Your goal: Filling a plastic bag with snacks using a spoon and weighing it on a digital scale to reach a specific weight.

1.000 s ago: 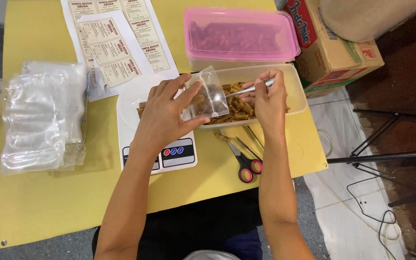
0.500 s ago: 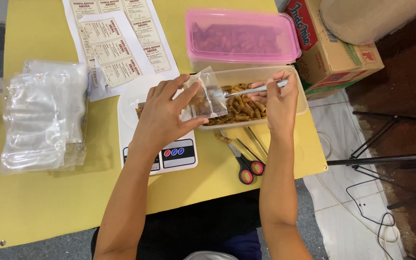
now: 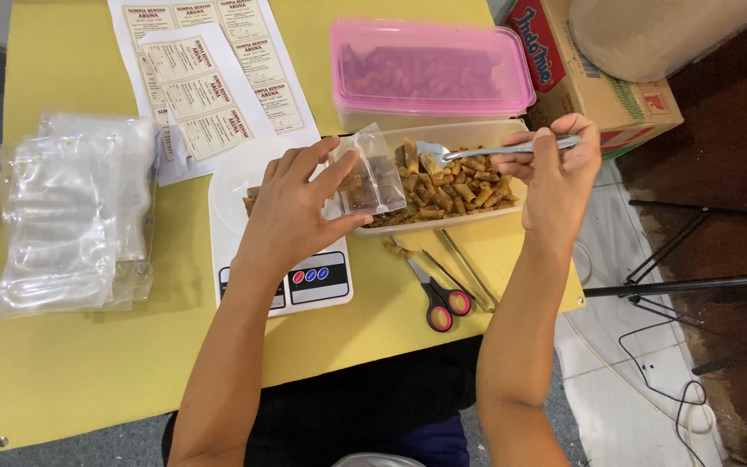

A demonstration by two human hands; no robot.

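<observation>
My left hand (image 3: 294,207) grips a small clear plastic pouch (image 3: 368,177) partly filled with brown fried snack pieces, held over a white kitchen scale (image 3: 280,259). My right hand (image 3: 555,169) holds a metal spoon (image 3: 477,150) by its handle; the bowl carries a few snack pieces above an open cream tub (image 3: 443,223) full of the same small rolled snacks (image 3: 456,186). Spoon and pouch are a short gap apart.
A tub with a pink lid (image 3: 430,69) stands behind the open one. Scissors with pink-black handles (image 3: 432,294) and metal tongs (image 3: 467,268) lie near the yellow table's (image 3: 88,363) front edge. A stack of empty clear pouches (image 3: 71,216) lies left; label sheets (image 3: 209,78) behind; a cardboard box (image 3: 598,86) right.
My right hand has lifted the spoon from the tub and drawn it to the right, now loaded with snack pieces. The left hand keeps the pouch in place.
</observation>
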